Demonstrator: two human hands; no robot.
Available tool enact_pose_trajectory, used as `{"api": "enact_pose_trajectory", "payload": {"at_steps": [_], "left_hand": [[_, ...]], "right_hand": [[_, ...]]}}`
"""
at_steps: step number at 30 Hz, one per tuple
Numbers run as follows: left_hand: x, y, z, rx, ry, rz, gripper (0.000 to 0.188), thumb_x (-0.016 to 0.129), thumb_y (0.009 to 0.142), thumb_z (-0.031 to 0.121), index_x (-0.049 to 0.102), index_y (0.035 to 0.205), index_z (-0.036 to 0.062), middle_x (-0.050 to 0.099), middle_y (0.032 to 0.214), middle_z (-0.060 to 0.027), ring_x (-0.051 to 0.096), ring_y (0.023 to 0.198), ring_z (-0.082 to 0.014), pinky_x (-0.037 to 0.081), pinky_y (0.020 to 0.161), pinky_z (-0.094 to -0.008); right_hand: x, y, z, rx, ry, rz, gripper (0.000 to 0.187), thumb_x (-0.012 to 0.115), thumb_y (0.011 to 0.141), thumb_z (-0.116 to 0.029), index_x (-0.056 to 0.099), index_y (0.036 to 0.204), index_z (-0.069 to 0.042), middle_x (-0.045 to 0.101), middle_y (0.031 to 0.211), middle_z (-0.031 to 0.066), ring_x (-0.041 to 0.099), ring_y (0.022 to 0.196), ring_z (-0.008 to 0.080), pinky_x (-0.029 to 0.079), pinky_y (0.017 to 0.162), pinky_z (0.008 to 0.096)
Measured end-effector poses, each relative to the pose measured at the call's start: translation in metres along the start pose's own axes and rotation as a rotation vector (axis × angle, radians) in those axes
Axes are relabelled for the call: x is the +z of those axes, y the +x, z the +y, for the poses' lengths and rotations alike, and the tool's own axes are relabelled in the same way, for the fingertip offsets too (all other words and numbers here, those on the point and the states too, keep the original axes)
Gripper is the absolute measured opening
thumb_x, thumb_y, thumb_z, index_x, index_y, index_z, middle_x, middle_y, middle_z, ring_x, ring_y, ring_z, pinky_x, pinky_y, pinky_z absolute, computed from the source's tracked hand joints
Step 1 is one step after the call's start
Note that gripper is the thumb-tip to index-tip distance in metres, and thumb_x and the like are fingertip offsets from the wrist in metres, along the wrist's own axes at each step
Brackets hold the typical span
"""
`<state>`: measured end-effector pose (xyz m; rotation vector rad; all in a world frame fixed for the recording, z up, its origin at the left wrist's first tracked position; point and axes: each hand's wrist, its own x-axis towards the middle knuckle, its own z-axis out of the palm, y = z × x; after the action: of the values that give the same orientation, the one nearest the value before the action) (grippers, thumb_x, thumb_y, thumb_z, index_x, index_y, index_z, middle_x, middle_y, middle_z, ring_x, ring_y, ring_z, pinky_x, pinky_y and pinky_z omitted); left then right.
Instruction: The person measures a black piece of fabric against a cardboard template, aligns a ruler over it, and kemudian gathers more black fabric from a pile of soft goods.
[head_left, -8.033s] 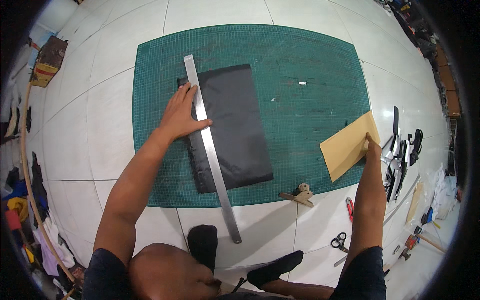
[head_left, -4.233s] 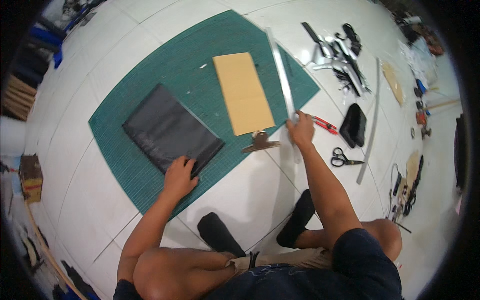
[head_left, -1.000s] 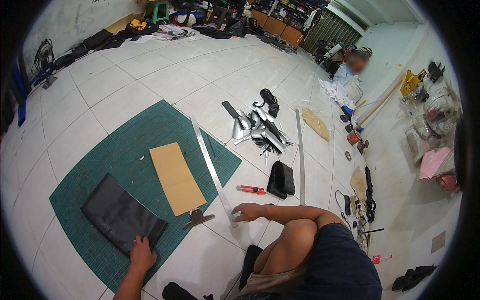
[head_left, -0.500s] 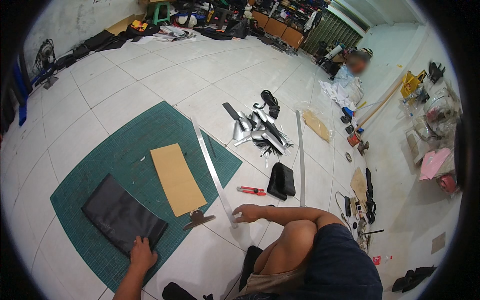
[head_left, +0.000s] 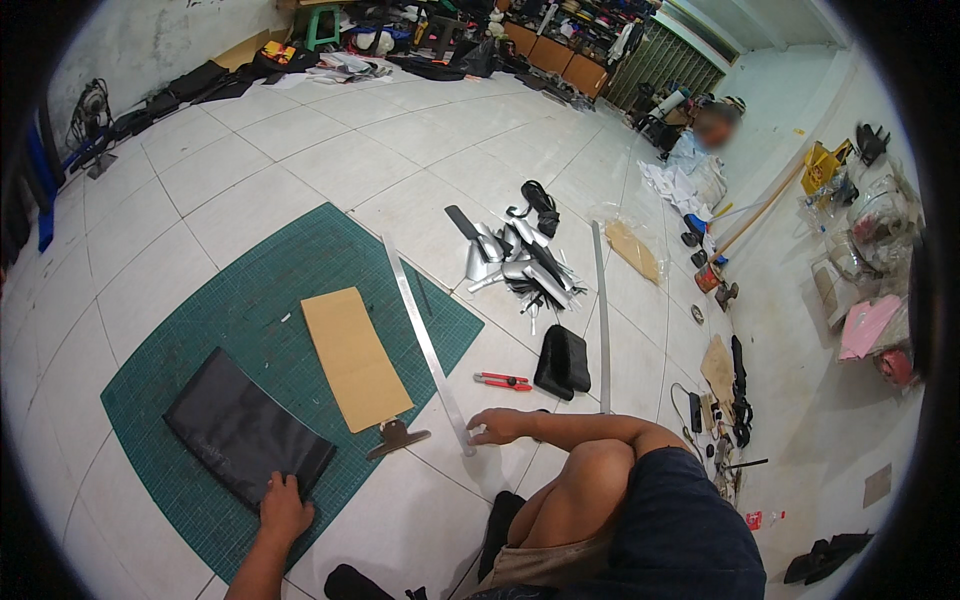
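My left hand (head_left: 287, 506) lies on the near right corner of a black folded sheet (head_left: 245, 430), its fingers stretched over the edge. A green cutting mat (head_left: 270, 270) is under the sheet. To the right, my right hand (head_left: 497, 426) has curled fingers pinching the near end of a long metal ruler (head_left: 425, 345), which slants across the mat's right side. Between the hands lie a tan card panel (head_left: 355, 360) and, at its near end, a broad metal clip (head_left: 398, 439). Beyond my right hand are a red utility knife (head_left: 503, 382) and a black folded pouch-like piece (head_left: 563, 362).
Silver and black scraps (head_left: 520, 262) are heaped past the mat, beside a coiled black cord (head_left: 540, 205). A second metal strip (head_left: 602, 320) lies to their right, near a plastic-wrapped tan bundle (head_left: 633, 250). Another person (head_left: 700, 160) sits by the right wall.
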<state>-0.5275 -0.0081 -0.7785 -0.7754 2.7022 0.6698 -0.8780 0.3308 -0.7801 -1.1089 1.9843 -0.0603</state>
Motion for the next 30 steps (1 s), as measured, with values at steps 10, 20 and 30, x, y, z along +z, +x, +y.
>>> {"api": "enact_pose_trajectory", "payload": {"at_steps": [10,20,30], "left_hand": [[0.006,0.003,-0.009,-0.013,0.034,-0.042,0.061,0.078,0.076,0.023,0.051,0.124,-0.0025,0.044,0.131,-0.0259,0.057,0.114,-0.0443,0.049,0.096,-0.0485],[0.009,0.003,-0.015,0.011,0.052,-0.045,0.062,0.079,0.074,0.022,0.05,0.124,-0.0017,0.044,0.133,-0.0272,0.058,0.112,-0.0456,0.05,0.095,-0.0491],[0.011,0.004,-0.016,0.0,0.054,-0.015,0.058,0.075,0.074,0.016,0.052,0.123,-0.0024,0.046,0.131,-0.0283,0.058,0.112,-0.0451,0.05,0.095,-0.0495]], "right_hand": [[0.002,0.002,0.002,-0.004,-0.004,0.0,0.062,0.059,0.091,-0.052,0.059,0.127,-0.002,0.062,0.124,0.0215,0.057,0.117,0.0373,0.044,0.101,0.0434],[0.0,0.001,-0.002,0.012,0.014,-0.011,0.063,0.059,0.091,-0.054,0.059,0.127,-0.003,0.063,0.122,0.0213,0.059,0.114,0.0375,0.046,0.099,0.0438],[-0.004,-0.001,-0.006,0.006,0.026,-0.006,0.063,0.058,0.091,-0.054,0.059,0.127,-0.002,0.064,0.12,0.0218,0.061,0.112,0.0369,0.047,0.098,0.0428]]}}
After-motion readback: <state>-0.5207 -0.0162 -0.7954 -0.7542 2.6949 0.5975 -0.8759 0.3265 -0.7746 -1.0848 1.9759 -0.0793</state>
